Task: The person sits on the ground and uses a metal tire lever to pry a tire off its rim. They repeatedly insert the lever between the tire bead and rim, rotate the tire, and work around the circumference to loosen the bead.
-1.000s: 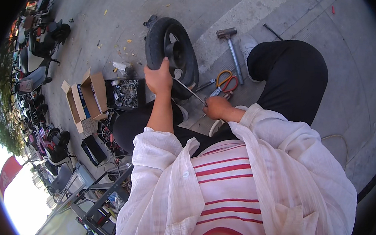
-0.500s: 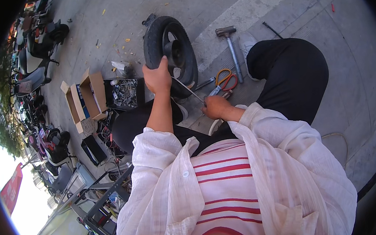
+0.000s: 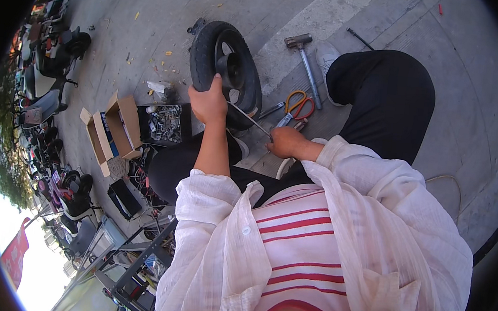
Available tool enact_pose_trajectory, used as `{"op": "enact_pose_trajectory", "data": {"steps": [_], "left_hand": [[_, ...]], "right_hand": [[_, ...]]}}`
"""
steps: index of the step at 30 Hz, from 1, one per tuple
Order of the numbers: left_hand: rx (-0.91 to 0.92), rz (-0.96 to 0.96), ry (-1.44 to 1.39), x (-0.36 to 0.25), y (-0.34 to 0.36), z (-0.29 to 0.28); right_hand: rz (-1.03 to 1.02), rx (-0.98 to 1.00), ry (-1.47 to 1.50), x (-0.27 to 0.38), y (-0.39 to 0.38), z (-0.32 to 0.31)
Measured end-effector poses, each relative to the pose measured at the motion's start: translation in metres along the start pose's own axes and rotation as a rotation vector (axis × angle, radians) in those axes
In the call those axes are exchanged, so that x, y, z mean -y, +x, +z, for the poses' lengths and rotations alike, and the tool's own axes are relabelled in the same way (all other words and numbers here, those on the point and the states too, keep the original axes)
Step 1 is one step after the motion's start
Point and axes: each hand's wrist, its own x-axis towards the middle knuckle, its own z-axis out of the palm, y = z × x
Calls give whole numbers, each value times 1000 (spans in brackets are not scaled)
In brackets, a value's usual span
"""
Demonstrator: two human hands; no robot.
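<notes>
On the ground, left of our knees, we have a box with its flaps up and, at its right edge, a tray of metal bits. Our left hand is wrapped over the near side of the wheel, thumb up along the tyre. The wheel stands tilted on the ground ahead of us, left of the pale band's edge. From its near rim a thin rod slants down to our right hand, closed around the rod's near end. We cannot tell whether its far tip sits under the tyre's lip. To lever well, we would press the wheel firmly to the ground, seat that tip fully, pull steadily with straight wrists, and place the left thumb clear of a slip.

Counting left to right: one box, one tray (its bits too small to count), two hands, one wheel, one rod, one scissors with one orange and one red loop, and one hammer, its head by the band's edge and its handle beside our right shoe.
</notes>
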Motion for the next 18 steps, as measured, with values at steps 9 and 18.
{"op": "enact_pose_trajectory", "data": {"steps": [9, 18], "left_hand": [[-22, -2, -9, -3, -3, -1], [-26, -1, -13, -4, -4, -2]], "right_hand": [[27, 11, -17, 5, -3, -5], [21, -1, -21, 3, -1, -2]]}}
